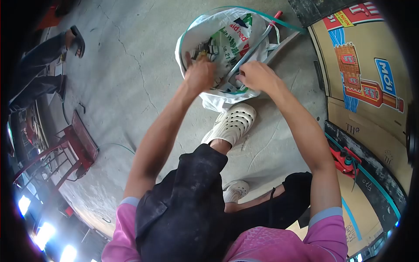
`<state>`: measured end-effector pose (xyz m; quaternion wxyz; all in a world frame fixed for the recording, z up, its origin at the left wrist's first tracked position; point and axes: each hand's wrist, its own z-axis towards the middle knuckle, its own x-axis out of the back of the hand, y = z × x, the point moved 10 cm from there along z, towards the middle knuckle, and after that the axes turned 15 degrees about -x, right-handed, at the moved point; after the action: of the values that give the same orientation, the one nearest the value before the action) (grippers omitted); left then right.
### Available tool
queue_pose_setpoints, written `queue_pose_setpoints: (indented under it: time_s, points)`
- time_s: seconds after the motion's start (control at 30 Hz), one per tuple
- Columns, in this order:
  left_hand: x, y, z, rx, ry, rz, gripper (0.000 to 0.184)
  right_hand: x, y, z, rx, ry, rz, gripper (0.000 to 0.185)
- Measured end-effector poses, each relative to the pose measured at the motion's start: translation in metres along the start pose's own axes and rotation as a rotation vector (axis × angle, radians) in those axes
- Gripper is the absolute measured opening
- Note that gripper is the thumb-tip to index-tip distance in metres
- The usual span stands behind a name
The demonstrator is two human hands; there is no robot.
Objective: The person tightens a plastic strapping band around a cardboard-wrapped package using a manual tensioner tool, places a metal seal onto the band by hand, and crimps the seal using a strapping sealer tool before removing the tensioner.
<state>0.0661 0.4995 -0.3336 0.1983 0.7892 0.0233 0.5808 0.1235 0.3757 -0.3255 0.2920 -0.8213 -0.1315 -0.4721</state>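
A white woven plastic bag (pixel 239 35) with red and green print stands on the floor, its mouth spread wide. Small grey metal-looking pieces (pixel 211 49) lie inside it. My left hand (pixel 201 75) reaches down into the bag beside these pieces; its fingers are blurred by motion. My right hand (pixel 260 77) is over the near right part of the bag's mouth, fingers bent and pressed together near a small whitish item. What they pinch is too hidden to make out. A long pale strip with a red end (pixel 277 15) leans across the bag's right side.
My foot in a cream clog (pixel 233 124) is close to the bag's near side. Printed cardboard (pixel 340 102) stands on the right, with a red tool (pixel 347 160) below it. A red metal frame (pixel 78 144) and another person's legs (pixel 41 56) are at left.
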Motion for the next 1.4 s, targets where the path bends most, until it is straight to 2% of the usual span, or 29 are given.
queue_pose_setpoints:
  time_s: [0.03, 0.07, 0.13, 0.17, 0.2, 0.23, 0.27, 0.3, 0.37, 0.4, 0.43, 0.47, 0.6, 0.67, 0.7, 0.77, 0.8, 0.87, 0.9, 0.93, 0.97, 1.03, 1.1, 1.17, 1.2, 1.27, 1.3, 1.37, 1.4]
  points:
    - [-0.001, 0.013, -0.002, 0.060, -0.167, -0.079, 0.026, -0.006, 0.012, 0.003, -0.150, -0.119, 0.091, 0.024]
    - [-0.003, 0.017, -0.004, 0.051, -0.145, -0.045, 0.025, 0.009, 0.008, 0.011, -0.107, 0.071, 0.164, 0.025]
    - [-0.004, 0.023, -0.008, 0.038, -0.138, -0.011, 0.024, 0.009, -0.009, 0.034, -0.090, 0.160, 0.249, 0.025]
    - [-0.008, 0.017, -0.008, 0.100, -0.255, -0.053, 0.025, 0.016, -0.018, 0.051, -0.071, 0.268, 0.324, 0.025]
    - [-0.010, 0.015, -0.010, 0.162, -0.370, -0.094, 0.027, -0.005, -0.022, 0.077, -0.090, 0.222, 0.239, 0.025]
    - [0.000, 0.021, -0.007, 0.148, -0.373, -0.084, 0.027, -0.031, -0.026, 0.096, -0.112, 0.178, 0.153, 0.025]
    - [0.002, 0.033, -0.008, 0.062, -0.494, -0.004, 0.029, -0.040, -0.035, 0.101, -0.125, 0.191, 0.156, 0.025]
    - [0.000, 0.045, -0.012, -0.025, -0.615, 0.077, 0.032, -0.041, -0.042, 0.102, -0.159, 0.289, 0.109, 0.024]
    - [0.001, 0.046, -0.016, 0.015, -0.609, 0.040, 0.034, -0.038, -0.044, 0.096, -0.201, 0.385, 0.062, 0.024]
    - [-0.002, 0.040, -0.020, 0.074, -0.590, 0.025, 0.036, -0.036, -0.048, 0.089, -0.151, 0.444, 0.080, 0.019]
    - [-0.003, 0.034, -0.025, 0.135, -0.569, 0.007, 0.037, -0.034, -0.052, 0.083, -0.097, 0.502, 0.096, 0.023]
    - [-0.002, 0.031, -0.026, 0.144, -0.519, -0.009, 0.038, -0.036, -0.042, 0.080, -0.119, 0.480, 0.188, 0.018]
    - [-0.017, 0.022, -0.026, 0.143, -0.527, -0.025, 0.041, -0.014, -0.021, 0.041, -0.053, 0.506, 0.358, 0.015]
    - [-0.017, 0.021, -0.021, 0.104, -0.478, -0.042, 0.045, 0.009, -0.012, 0.015, 0.030, 0.621, 0.580, 0.022]
    - [-0.009, 0.024, -0.021, 0.095, -0.476, -0.038, 0.045, 0.019, -0.011, 0.003, 0.024, 0.628, 0.577, 0.022]
    - [0.027, 0.040, -0.022, 0.084, -0.288, -0.210, 0.046, 0.011, 0.011, -0.007, -0.150, 0.292, 1.068, 0.031]
    - [0.029, 0.046, -0.026, 0.064, -0.293, -0.208, 0.046, 0.013, 0.015, -0.017, -0.149, 0.227, 1.139, 0.033]
    - [0.081, 0.043, -0.030, 0.116, 0.328, -0.584, 0.042, 0.028, 0.023, -0.045, -0.138, 0.170, 1.248, 0.033]
    - [0.095, 0.051, -0.029, 0.132, 0.312, -0.625, 0.044, 0.033, 0.023, -0.061, -0.108, 0.090, 1.358, 0.033]
    - [0.105, 0.065, -0.026, 0.062, 0.303, -0.650, 0.040, 0.046, 0.024, -0.079, -0.081, 0.123, 1.345, 0.031]
    - [0.114, 0.080, -0.022, -0.018, 0.291, -0.676, 0.037, 0.065, 0.022, -0.098, -0.065, 0.179, 1.172, 0.027]
    - [0.127, 0.124, -0.017, -0.239, 0.140, -0.441, 0.029, 0.092, 0.019, -0.131, -0.046, 0.327, 1.045, 0.024]
    - [0.135, 0.152, -0.015, -0.359, 0.225, -0.332, 0.020, 0.111, 0.027, -0.161, 0.005, 0.473, 1.020, 0.023]
    - [0.139, 0.175, -0.008, -0.279, 0.150, -0.427, 0.019, 0.124, 0.041, -0.190, -0.038, 0.521, 1.135, 0.026]
    - [0.142, 0.193, -0.003, -0.351, 0.151, -0.432, 0.019, 0.135, 0.049, -0.212, -0.103, 0.545, 1.133, 0.029]
    - [0.151, 0.222, 0.001, -0.403, 0.107, -0.862, 0.016, 0.171, 0.061, -0.258, -0.206, 0.588, 1.051, 0.035]
    - [0.166, 0.243, 0.006, -0.448, 0.100, -0.845, 0.016, 0.190, 0.070, -0.286, -0.260, 0.609, 0.975, 0.038]
    - [0.206, 0.322, 0.011, -0.759, 0.015, -0.752, 0.018, 0.236, 0.089, -0.365, -0.393, 0.769, 0.879, 0.038]
    - [0.233, 0.363, 0.009, -0.938, 0.095, -0.717, 0.015, 0.252, 0.095, -0.408, -0.418, 0.819, 0.902, 0.033]
